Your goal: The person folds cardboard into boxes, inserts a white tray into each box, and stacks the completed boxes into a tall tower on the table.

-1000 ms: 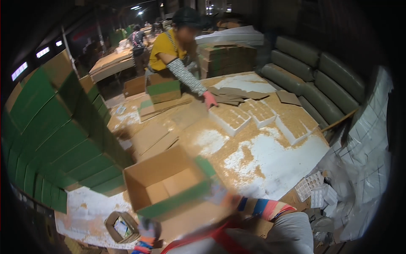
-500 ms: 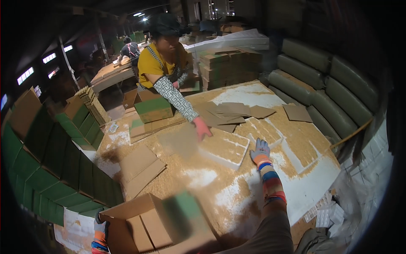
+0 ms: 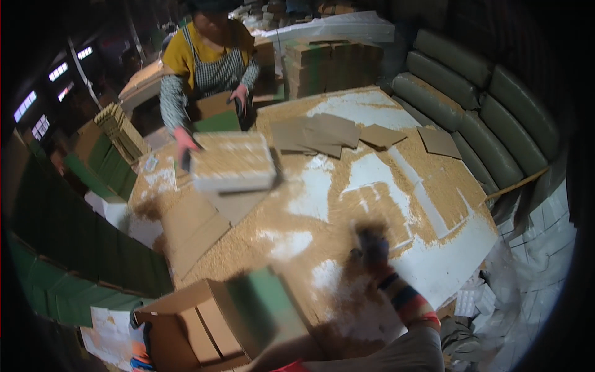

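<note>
My left hand (image 3: 141,348) sits at the lower left edge, mostly hidden, gripping the side of an open brown cardboard box (image 3: 204,319) with a green flap (image 3: 263,304). My right hand (image 3: 372,245), in a dark glove with a striped cuff, is blurred. It rests on the white table (image 3: 446,260), which is strewn with tan granules, and holds nothing. Across the table a person in a yellow top holds a pale flat block (image 3: 232,162) with one hand (image 3: 184,141). Their other hand (image 3: 238,96) is on a brown and green box.
Flat brown card pieces (image 3: 322,133) lie at the table's far side. Stacks of green folded cartons (image 3: 80,248) curve along the left. More carton stacks (image 3: 328,65) stand behind, and grey-green sacks (image 3: 477,105) line the right. White sheets (image 3: 533,248) are piled at the right.
My right hand has drawn back toward me over the table. The other person has lifted the pale block and carried it to the left. The box in my left hand has shifted right.
</note>
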The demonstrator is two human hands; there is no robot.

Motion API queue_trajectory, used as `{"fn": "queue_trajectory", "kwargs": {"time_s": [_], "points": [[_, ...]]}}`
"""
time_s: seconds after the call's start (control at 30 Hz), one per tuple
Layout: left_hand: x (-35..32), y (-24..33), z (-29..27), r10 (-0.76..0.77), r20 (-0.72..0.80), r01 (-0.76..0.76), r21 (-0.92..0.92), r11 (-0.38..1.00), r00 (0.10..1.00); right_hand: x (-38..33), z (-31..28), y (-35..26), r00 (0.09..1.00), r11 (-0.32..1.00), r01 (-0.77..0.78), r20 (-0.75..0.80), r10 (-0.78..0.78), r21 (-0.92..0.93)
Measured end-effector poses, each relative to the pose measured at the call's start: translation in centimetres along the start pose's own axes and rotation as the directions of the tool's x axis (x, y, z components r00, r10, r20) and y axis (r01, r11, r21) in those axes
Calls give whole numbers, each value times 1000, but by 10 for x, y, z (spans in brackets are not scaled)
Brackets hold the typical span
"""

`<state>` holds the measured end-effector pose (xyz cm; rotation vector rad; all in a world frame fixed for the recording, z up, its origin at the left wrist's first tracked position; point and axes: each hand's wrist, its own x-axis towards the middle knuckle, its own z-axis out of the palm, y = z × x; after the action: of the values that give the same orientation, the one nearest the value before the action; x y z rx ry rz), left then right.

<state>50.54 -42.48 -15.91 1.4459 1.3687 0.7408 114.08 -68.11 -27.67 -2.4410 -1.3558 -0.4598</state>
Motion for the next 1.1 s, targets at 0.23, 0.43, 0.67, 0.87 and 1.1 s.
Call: {"fn": "queue_trajectory", "kwargs": {"time_s": [0.23, 0.43, 0.67, 0.87, 1.1], "points": [[-1, 6, 10, 44, 69, -29, -195, 980, 997, -4, -55, -5, 900, 940, -307, 367, 236, 147], [9, 15, 15, 109, 35, -109, -18, 994, 993, -2, -9, -10, 689, 778, -456, 725, 2, 432], [-1, 27, 27, 195, 29, -196, 46, 980, 980, -14, -64, -12, 683, 299, -703, 729, 32, 645], [18, -2, 37, 212, -41, -216, -169, 962, 976, 49, -212, -113, 603, -261, -784, 790, -109, 562], [23, -4, 54, 229, -118, -248, -185, 951, 966, 142, -244, -273, 506, -205, -833, 561, -655, 514]]}}
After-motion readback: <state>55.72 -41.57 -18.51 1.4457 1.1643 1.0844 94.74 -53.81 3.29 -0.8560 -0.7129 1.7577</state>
